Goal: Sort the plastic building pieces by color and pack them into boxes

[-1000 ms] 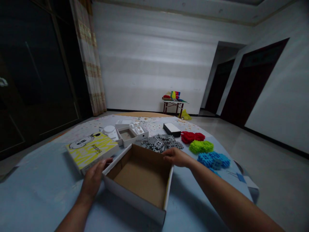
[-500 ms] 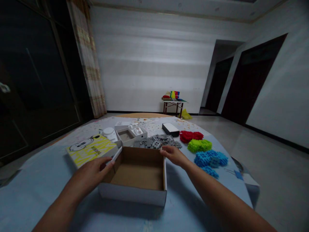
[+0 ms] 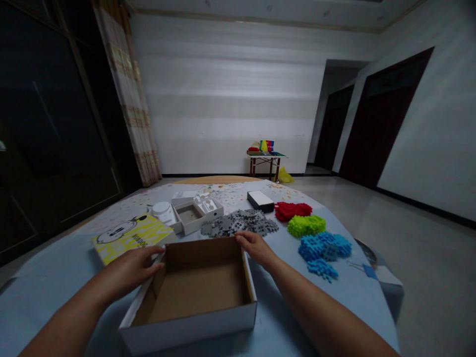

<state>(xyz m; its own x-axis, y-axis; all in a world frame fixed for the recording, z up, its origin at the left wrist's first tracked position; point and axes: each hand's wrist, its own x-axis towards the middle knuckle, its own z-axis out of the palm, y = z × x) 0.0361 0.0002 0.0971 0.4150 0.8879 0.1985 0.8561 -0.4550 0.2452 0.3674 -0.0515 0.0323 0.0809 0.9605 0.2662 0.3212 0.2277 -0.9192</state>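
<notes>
A shallow cardboard box (image 3: 197, 325), white outside and brown inside, sits at the near side of the table with its open top up. Nothing lies inside it. My left hand (image 3: 139, 265) pinches its far left corner, thumb against the side wall. At the far right corner, my right hand (image 3: 256, 246) grips the rim with bent fingers. Just beyond the box spreads a pile of grey interlocking plastic pieces (image 3: 240, 223). A yellow and white lid (image 3: 132, 235) printed with a cartoon dog lies left of it, behind my left hand.
White packaging boxes (image 3: 189, 218) stand at the back left. A small black box with a white top (image 3: 260, 201) is farther back. Piles of red (image 3: 292, 210), green (image 3: 307, 225) and blue pieces (image 3: 323, 246) line the right side. The round table's edge (image 3: 386, 310) curves down the right.
Both hands have drawn the cardboard box nearer to me and slightly left, uncovering more of the grey pile. The camera view has shifted a little.
</notes>
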